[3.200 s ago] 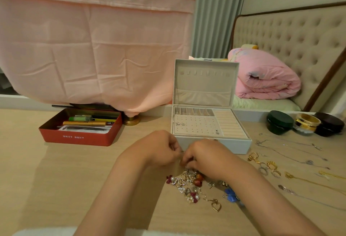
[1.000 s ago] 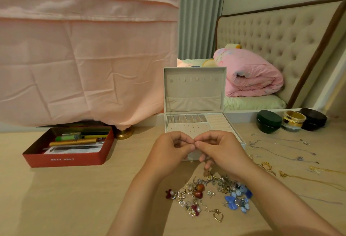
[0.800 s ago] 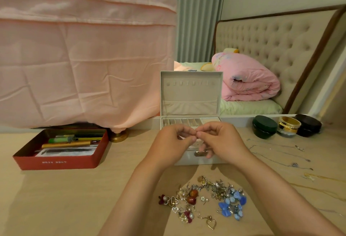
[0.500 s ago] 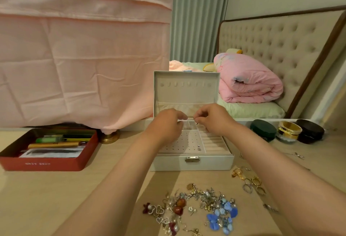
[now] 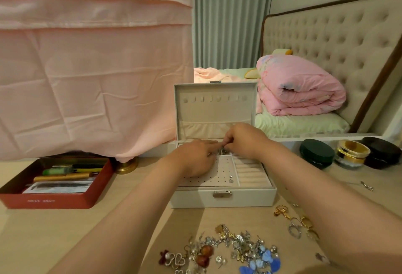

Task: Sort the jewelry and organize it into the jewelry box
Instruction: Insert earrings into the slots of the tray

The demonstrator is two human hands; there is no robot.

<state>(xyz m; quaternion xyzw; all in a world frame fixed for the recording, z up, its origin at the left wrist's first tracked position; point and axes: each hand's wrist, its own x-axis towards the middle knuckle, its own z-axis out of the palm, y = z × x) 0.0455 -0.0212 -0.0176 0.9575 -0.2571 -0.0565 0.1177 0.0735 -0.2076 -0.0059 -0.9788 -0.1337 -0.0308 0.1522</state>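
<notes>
The white jewelry box (image 5: 245, 198) stands open in the middle of the table, lid upright. Both hands are over its back compartments. My right hand (image 5: 244, 141) pinches a small silver earring (image 5: 222, 151) with curled fingers. My left hand (image 5: 193, 161) hovers over the perforated stud panel, and its index finger and thumb meet the same earring from the left. Two small studs (image 5: 230, 178) sit at the panel's right edge. A pile of mixed earrings (image 5: 228, 249) lies on the table in front of the box, with gold and silver rings (image 5: 293, 222) to its right.
A red tin (image 5: 50, 200) with pens sits at the left. A green jar (image 5: 316, 153), a gold-banded jar (image 5: 352, 153) and a black jar (image 5: 382, 151) stand at the back right. A thin chain (image 5: 366, 185) lies near them. Pink cloth hangs behind.
Both hands rose from the earring pile holding a small piece together, then moved forward over the box. They are now lower, above the back compartments.
</notes>
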